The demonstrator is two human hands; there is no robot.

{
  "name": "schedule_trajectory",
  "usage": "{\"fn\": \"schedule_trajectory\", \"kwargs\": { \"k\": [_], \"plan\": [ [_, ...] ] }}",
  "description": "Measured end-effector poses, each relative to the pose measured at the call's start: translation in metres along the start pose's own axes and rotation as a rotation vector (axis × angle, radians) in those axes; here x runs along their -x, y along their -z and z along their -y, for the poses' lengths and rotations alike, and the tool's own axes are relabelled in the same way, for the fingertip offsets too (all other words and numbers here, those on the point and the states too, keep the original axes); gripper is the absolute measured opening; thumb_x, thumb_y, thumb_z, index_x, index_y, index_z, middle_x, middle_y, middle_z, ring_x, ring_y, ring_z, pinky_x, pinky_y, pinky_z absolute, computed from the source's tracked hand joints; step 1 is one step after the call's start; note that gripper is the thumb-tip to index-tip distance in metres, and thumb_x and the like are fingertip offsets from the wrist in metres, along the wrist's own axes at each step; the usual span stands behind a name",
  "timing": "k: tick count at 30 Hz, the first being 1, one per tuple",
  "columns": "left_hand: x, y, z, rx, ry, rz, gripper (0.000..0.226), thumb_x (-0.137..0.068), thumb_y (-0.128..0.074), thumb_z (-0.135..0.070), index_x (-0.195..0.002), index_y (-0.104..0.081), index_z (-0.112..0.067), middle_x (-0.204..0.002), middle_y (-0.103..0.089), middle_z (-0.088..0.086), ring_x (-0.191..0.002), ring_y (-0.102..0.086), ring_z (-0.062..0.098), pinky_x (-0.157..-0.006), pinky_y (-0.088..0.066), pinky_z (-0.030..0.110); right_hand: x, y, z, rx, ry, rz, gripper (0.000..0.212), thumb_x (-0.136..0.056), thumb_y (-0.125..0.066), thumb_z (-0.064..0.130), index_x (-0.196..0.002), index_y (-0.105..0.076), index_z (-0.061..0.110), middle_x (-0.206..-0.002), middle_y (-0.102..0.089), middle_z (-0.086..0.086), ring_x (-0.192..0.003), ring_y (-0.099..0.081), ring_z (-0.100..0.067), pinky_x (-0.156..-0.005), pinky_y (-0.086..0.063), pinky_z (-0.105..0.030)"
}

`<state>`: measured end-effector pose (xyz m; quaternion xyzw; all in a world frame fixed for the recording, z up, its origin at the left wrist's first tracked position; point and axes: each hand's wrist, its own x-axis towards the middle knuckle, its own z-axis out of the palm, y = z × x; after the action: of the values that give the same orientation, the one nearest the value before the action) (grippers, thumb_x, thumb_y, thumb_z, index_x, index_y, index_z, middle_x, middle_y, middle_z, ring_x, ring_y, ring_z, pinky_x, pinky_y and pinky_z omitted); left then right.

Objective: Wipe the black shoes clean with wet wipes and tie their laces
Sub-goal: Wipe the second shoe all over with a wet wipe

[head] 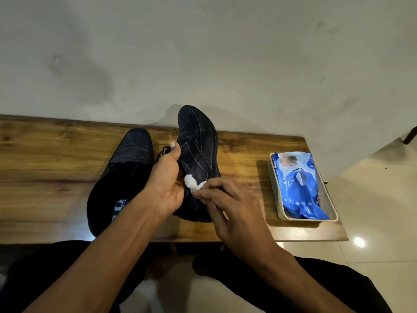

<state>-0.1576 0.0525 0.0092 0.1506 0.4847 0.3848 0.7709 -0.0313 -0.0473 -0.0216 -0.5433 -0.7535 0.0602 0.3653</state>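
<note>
Left hand (165, 181) grips a black shoe (198, 159) tilted on its side above the bench (45, 159), thumb across the upper. Right hand (234, 206) pinches a crumpled white wipe (191, 182) against the shoe's side. Second shoe (121, 177) rests on the bench, left. Wipes pack (297, 188) lies in a tray (278, 208), right.

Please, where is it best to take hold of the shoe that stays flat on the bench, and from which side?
Probably the heel collar of the flat shoe, from above on the near side: its opening faces up toward the person, so fingers can hook inside.
</note>
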Motion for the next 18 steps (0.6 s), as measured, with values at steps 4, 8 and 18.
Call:
{"fn": "schedule_trajectory", "kwargs": {
  "k": [4,8,18],
  "plan": [
    [-0.001,-0.001,0.006,-0.032,0.026,0.031,0.057,-0.103,-0.039,-0.052,-0.121,-0.065,-0.005,-0.107,-0.076,0.016,-0.088,-0.077,0.025,-0.062,-0.059,0.034,-0.020,0.001,-0.020,-0.016,-0.063,-0.042,0.021,-0.093,-0.068,0.002,-0.111,-0.074,0.009,-0.109,-0.065,-0.004,-0.100,-0.063,-0.013,-0.085,-0.053,-0.024],
    [0.002,-0.006,0.014,-0.073,0.014,0.030,0.053,-0.105,-0.037,-0.050,-0.122,-0.067,-0.009,-0.108,-0.077,0.013,-0.095,-0.074,0.024,-0.068,-0.055,0.035,-0.045,0.002,-0.044,-0.019,-0.199,-0.129,0.019,-0.093,-0.065,0.002,-0.109,-0.073,0.012,-0.107,-0.068,-0.002,-0.096,-0.063,-0.009,-0.082,-0.056,-0.031],
    [-0.002,-0.012,0.006,0.002,0.024,-0.033,0.046,-0.105,-0.038,-0.049,-0.111,-0.064,-0.011,-0.105,-0.070,0.013,-0.090,-0.068,0.025,-0.061,-0.054,0.038,0.011,0.000,-0.001,-0.065,-0.038,0.031,0.020,-0.095,-0.065,0.006,-0.113,-0.073,0.011,-0.111,-0.063,-0.003,-0.101,-0.060,-0.011,-0.085,-0.045,-0.014]
  ]
}}
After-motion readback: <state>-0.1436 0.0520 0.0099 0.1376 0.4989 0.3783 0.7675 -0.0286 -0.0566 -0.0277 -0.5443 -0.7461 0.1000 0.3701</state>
